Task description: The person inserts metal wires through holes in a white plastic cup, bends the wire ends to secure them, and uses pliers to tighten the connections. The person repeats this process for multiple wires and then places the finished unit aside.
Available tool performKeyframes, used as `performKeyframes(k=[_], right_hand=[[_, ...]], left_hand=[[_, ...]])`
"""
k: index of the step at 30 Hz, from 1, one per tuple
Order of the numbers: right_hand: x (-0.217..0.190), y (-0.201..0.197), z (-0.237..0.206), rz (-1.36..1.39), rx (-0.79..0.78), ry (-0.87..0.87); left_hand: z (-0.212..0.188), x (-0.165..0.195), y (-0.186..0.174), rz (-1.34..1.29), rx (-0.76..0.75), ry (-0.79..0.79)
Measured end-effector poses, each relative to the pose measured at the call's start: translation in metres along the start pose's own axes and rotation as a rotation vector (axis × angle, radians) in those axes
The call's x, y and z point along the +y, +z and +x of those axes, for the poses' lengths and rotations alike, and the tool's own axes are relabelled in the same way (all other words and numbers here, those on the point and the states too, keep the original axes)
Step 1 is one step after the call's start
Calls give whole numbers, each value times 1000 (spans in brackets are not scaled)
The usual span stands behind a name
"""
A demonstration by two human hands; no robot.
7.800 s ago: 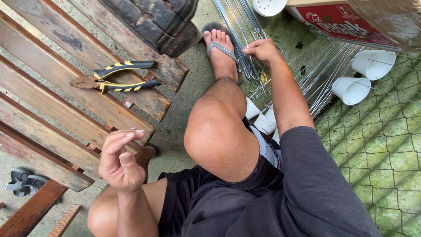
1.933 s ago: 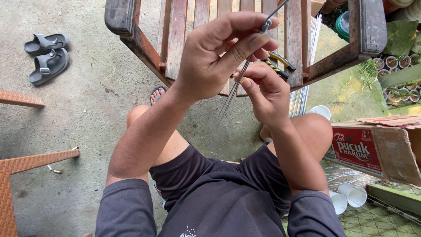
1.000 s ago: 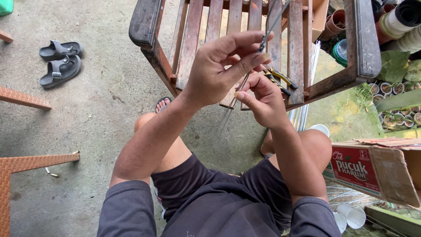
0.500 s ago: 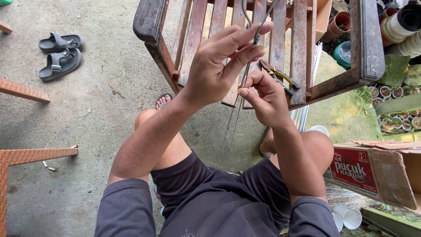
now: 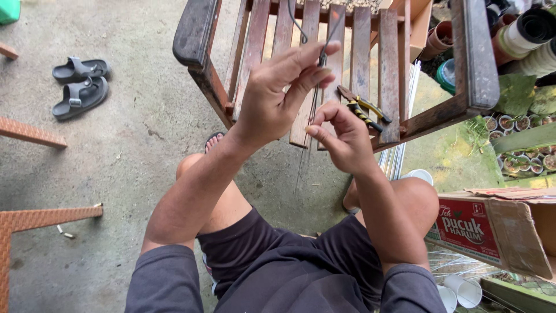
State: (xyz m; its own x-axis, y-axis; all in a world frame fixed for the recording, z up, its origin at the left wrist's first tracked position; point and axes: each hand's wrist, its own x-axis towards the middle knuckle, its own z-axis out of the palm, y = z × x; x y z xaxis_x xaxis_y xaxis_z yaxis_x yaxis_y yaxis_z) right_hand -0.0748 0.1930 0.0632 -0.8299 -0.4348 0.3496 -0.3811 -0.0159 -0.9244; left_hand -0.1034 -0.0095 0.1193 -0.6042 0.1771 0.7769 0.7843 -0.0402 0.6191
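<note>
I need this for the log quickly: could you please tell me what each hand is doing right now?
Left hand: closed, fingers pinching the upper end of the thin metal wires.
Right hand: closed, fingers pinching the same wires lower down.

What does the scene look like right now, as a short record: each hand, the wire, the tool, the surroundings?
left hand: raised over the bench, fingers pinching thin wires near their top
right hand: just below the left, fingertips pinched on the same wires
wires: thin metal strands, hanging down between the knees
pliers: black-and-yellow handles, lying untouched on the bench slats
wooden bench: slatted, worn, in front of the person
sandals: dark pair on the concrete, upper left
cardboard box: red-printed, at the right
white cups: on the ground, lower right
</note>
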Motion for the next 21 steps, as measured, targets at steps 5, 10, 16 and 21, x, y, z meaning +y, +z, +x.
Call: performKeyframes(k=[5, 10, 16, 21], right_hand=[[1, -3, -1, 163, 44, -102], [0, -1, -7, 279, 84, -65], [-9, 7, -13, -89, 206, -183], [-20, 7, -11, -252, 194, -256]], left_hand=[[6, 9, 3, -113, -48, -48], [4, 15, 7, -165, -107, -60], [5, 18, 9, -180, -105, -33], [5, 26, 8, -30, -99, -22]])
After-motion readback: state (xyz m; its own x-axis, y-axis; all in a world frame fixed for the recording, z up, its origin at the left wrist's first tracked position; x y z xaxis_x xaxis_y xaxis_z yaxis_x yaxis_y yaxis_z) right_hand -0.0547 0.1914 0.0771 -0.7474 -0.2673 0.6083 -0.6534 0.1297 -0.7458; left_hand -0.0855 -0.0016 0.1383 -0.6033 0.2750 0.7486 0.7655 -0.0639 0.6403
